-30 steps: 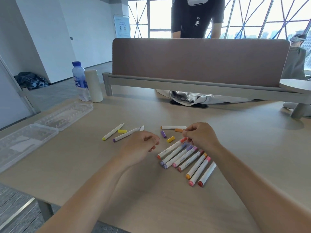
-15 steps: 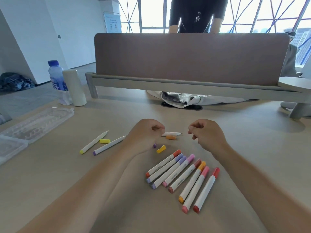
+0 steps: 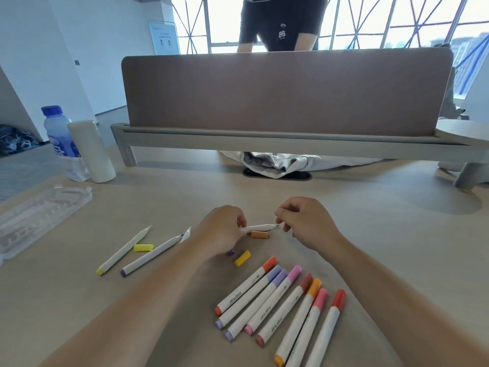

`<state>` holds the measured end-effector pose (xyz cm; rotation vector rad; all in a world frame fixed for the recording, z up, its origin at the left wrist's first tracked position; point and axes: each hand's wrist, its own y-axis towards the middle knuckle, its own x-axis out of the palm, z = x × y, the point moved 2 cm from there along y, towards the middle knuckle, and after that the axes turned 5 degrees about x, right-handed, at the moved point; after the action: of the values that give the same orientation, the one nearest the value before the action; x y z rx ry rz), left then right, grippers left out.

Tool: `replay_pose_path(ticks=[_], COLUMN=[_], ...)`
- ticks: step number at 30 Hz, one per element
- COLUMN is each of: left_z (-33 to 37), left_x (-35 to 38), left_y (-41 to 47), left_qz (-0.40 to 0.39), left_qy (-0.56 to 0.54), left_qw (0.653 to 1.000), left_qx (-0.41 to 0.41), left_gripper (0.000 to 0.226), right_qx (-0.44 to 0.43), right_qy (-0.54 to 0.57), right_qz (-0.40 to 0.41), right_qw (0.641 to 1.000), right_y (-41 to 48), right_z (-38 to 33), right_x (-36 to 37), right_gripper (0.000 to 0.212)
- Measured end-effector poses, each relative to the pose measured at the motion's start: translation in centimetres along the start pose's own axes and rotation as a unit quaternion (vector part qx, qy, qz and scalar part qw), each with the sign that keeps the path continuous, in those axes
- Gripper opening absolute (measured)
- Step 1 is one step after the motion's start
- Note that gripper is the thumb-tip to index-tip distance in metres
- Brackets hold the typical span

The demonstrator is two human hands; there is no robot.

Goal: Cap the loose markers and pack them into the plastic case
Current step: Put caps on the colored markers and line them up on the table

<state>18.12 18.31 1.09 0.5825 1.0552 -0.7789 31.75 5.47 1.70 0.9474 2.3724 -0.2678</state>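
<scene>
Pinched a slim white uncapped marker [image 3: 260,227] at its left end with the left hand [image 3: 219,231], fingers curled round the barrel. Closed the thumb and forefinger of the right hand [image 3: 304,223] on the same marker at its nib end, with the other fingers curled in. Held it roughly level and low over the pale wooden desk [image 3: 370,234]; could not tell whether it touched the surface.

Had a stubby orange cap [image 3: 259,234] lying on the desk just beside the marker, on the near side. Had a yellow cap [image 3: 242,258] a little nearer, and a purple cap [image 3: 230,252] half hidden under the left hand.

Showed two more uncapped markers slanting to the left, one yellow-ended [image 3: 123,251] and one purple-ended [image 3: 152,256], with a second yellow cap [image 3: 143,247] between them.

Showed a row of eight capped markers [image 3: 275,304] side by side near the front edge, below the right wrist.

Showed the clear plastic case [image 3: 39,215] lying open at the far left of the desk, well apart from both hands, with no marker visible in it.
</scene>
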Motion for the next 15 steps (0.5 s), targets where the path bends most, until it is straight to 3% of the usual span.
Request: replay_pose_path(ticks=[4,7,11,15], left_z=[-0.4,-1.2,-2.3,-2.6], left_x=[-0.2,-1.2,-2.6,-3.7], left_y=[0.1,-0.2,-2.1,-4.6], left_qz=[0.007,0.052,0.064,0.039], left_qy=[-0.002,-0.148,-0.411,-0.521], left_qw=[1.0,0.986,0.904,0.847], left_qx=[-0.011,-0.05,-0.099,-0.098], left_gripper=[0.005,0.007,0.015,0.01], right_qx=[0.003,-0.01,-0.03,-0.026], right_qy=[-0.003,-0.025,-0.105,-0.197], right_qz=[0.002,-0.001,-0.044,-0.072], right_qw=[1.0,1.0,0.993,0.977], right_y=[-0.2,-0.3,-0.1,-0.1], right_z=[-0.2,-0.5,-0.7,-0.7], right_x=[0.0,0.2,1.6,3.1], right_gripper=[0.018,0.016,0.006,0.019])
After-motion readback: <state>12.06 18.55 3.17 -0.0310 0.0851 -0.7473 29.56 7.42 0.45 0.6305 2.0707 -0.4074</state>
